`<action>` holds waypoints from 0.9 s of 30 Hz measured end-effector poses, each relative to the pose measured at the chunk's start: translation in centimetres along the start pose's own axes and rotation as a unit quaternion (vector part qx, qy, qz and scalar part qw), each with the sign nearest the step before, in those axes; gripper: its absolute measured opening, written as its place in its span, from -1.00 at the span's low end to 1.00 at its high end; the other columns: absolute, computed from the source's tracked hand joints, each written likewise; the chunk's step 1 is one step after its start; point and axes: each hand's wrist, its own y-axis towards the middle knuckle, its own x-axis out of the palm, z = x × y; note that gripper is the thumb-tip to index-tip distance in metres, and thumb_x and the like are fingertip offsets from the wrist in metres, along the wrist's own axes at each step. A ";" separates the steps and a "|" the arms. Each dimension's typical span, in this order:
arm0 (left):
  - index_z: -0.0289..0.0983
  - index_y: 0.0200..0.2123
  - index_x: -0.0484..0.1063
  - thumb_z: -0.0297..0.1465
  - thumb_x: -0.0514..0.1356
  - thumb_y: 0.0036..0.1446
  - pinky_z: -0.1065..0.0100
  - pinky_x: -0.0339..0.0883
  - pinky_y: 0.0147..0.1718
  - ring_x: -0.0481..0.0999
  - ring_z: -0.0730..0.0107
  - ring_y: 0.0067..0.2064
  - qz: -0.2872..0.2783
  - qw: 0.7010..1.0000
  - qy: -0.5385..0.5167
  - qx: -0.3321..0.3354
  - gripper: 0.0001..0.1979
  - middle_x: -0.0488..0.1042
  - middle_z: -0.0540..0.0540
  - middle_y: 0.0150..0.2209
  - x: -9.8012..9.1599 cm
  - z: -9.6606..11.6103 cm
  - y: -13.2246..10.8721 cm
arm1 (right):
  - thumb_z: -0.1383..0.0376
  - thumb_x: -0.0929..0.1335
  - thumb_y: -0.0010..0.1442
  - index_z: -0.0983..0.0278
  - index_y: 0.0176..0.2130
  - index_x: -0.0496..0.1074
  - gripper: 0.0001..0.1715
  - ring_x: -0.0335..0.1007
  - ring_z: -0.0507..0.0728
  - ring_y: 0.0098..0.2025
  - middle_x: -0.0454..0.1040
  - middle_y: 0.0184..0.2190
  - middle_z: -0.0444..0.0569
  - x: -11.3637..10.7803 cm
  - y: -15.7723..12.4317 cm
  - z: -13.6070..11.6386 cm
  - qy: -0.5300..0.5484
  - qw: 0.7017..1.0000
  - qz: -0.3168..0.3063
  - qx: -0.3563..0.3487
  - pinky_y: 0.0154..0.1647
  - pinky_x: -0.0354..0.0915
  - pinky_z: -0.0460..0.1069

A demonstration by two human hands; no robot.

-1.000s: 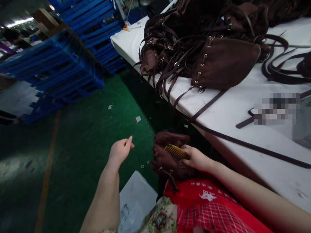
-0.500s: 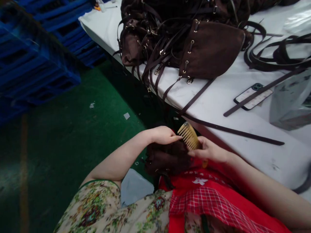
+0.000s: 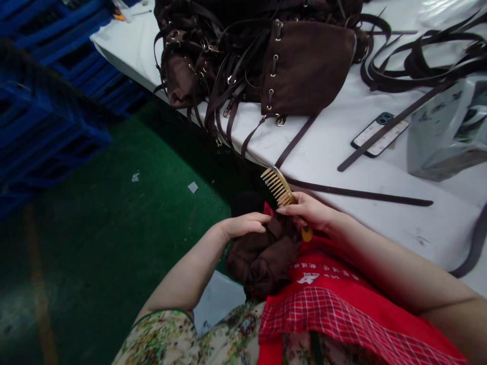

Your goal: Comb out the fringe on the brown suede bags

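My right hand point(image 3: 310, 212) grips a yellow wide-toothed comb point(image 3: 279, 188), teeth pointing up and left, just off the white table's point(image 3: 331, 152) near edge. My left hand point(image 3: 245, 224) rests with curved fingers on a dark brown suede bag point(image 3: 262, 256) that lies in my lap on a red apron point(image 3: 331, 299). The two hands almost touch above the bag.
A heap of brown suede bags point(image 3: 289, 61) and straps covers the table's far part. A phone point(image 3: 378, 134) under a brown strap point(image 3: 357, 192), and a grey plastic bag point(image 3: 445, 132), lie to the right. Blue pallets point(image 3: 41, 101) stand on the green floor point(image 3: 114, 213) at left.
My left hand came in from the left, where it pinched something thin, and settled on the bag in my lap. My right hand lifted the comb off the bag.
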 end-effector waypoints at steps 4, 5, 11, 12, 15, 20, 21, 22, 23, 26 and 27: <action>-0.32 -0.30 0.55 -0.22 0.30 -0.03 0.35 0.36 -0.26 0.52 0.20 -0.27 -0.014 0.992 0.121 -0.029 -0.71 0.56 -0.09 -0.32 0.4 -0.5 0.1 | 0.17 0.50 -0.07 0.32 -0.45 0.35 -0.66 -0.01 -0.14 -0.76 0.24 -0.72 -0.29 -0.1 1.6 -0.9 -0.058 0.998 0.031 -0.020 -0.80 -0.08 -0.19; -0.33 -0.33 0.55 -0.19 0.28 0.01 0.37 0.35 -0.30 0.50 0.24 -0.31 -0.011 0.989 0.146 -0.036 -0.70 0.56 -0.07 -0.36 0.4 -0.6 0.2 | 0.19 0.51 -0.10 0.33 -0.41 0.37 -0.65 0.01 -0.14 -0.75 0.27 -0.69 -0.28 -0.1 1.8 -1.2 -0.059 0.997 0.049 -0.029 -0.79 -0.06 -0.19; -0.34 -0.33 0.50 -0.14 0.13 0.17 0.44 0.28 -0.32 0.44 0.36 -0.32 0.156 0.976 0.152 0.029 -0.65 0.50 -0.05 -0.38 0.4 -1.1 -0.4 | 0.38 0.55 -0.24 0.29 -0.09 0.40 -0.33 0.11 -0.17 -0.64 0.48 -0.17 -0.05 -0.4 1.4 -1.0 0.033 0.986 0.160 -0.036 -0.79 -0.09 -0.21; -0.34 -0.33 0.49 -0.15 0.12 0.18 0.45 0.27 -0.35 0.42 0.38 -0.34 0.193 0.969 0.150 0.041 -0.65 0.49 -0.05 -0.39 0.3 -1.2 -0.7 | 0.40 0.54 -0.24 0.28 -0.09 0.40 -0.34 0.11 -0.17 -0.64 0.49 -0.14 -0.04 -0.3 1.3 -0.5 0.063 0.987 0.146 -0.008 -0.80 -0.13 -0.21; -0.31 -0.32 0.49 -0.19 0.15 0.17 0.46 0.26 -0.37 0.42 0.42 -0.37 0.289 0.944 0.148 0.064 -0.71 0.48 -0.03 -0.41 0.3 -1.1 -1.2 | 0.46 0.53 -0.26 0.32 -0.24 0.41 -0.50 -0.01 -0.19 -0.68 0.46 -0.44 -0.16 1.0 1.3 1.2 0.160 0.982 0.069 0.078 -0.80 -0.21 -0.23; -0.25 -0.39 0.50 -0.19 0.24 0.08 0.39 0.28 -0.30 0.44 0.36 -0.37 0.450 0.868 0.194 0.078 -0.77 0.50 -0.05 -0.41 0.6 -0.1 -1.2 | 0.42 0.55 -0.27 0.30 -0.43 0.27 -0.54 -0.16 -0.20 -0.72 0.15 -0.69 -0.37 4.4 1.7 3.8 0.240 0.961 -0.017 0.139 -0.79 -0.27 -0.25; -0.24 -0.39 0.50 -0.20 0.25 0.08 0.37 0.28 -0.26 0.44 0.34 -0.35 0.460 0.859 0.211 0.080 -0.78 0.50 -0.06 -0.40 0.8 0.1 -1.1 | 0.40 0.56 -0.26 0.29 -0.43 0.25 -0.53 -0.17 -0.20 -0.73 0.15 -0.68 -0.37 4.9 1.8 4.1 0.247 0.959 -0.009 0.138 -0.79 -0.27 -0.26; -0.23 -0.40 0.50 -0.21 0.25 0.08 0.36 0.28 -0.23 0.44 0.32 -0.33 0.461 0.855 0.224 0.082 -0.80 0.49 -0.07 -0.39 1.1 0.2 -0.9 | 0.39 0.56 -0.26 0.28 -0.42 0.24 -0.51 -0.16 -0.20 -0.73 0.15 -0.69 -0.38 5.3 1.8 4.3 0.254 0.958 0.001 0.135 -0.79 -0.27 -0.26; -0.22 -0.40 0.50 -0.22 0.24 0.09 0.35 0.27 -0.20 0.43 0.30 -0.31 0.454 0.856 0.232 0.085 -0.81 0.49 -0.08 -0.38 1.4 0.3 -0.8 | 0.37 0.56 -0.25 0.27 -0.41 0.23 -0.50 -0.16 -0.20 -0.73 0.14 -0.69 -0.38 5.6 1.7 4.5 0.260 0.957 0.011 0.129 -0.79 -0.27 -0.26; -0.20 -0.34 0.49 -0.23 0.23 0.11 0.31 0.25 -0.07 0.42 0.25 -0.21 0.462 0.857 0.202 0.105 -0.83 0.46 -0.11 -0.32 2.2 0.0 -0.3 | 0.34 0.57 -0.24 0.26 -0.38 0.23 -0.48 -0.15 -0.18 -0.74 0.14 -0.72 -0.39 5.8 1.6 4.7 0.271 0.956 0.018 0.113 -0.78 -0.27 -0.25; -0.21 -0.28 0.49 -0.22 0.22 0.12 0.30 0.23 -0.02 0.42 0.23 -0.14 0.484 0.849 0.172 0.120 -0.80 0.46 -0.14 -0.25 2.4 -0.3 -0.1 | 0.34 0.56 -0.23 0.26 -0.38 0.23 -0.49 -0.14 -0.18 -0.74 0.13 -0.73 -0.39 5.8 1.6 4.7 0.269 0.957 0.013 0.110 -0.78 -0.26 -0.25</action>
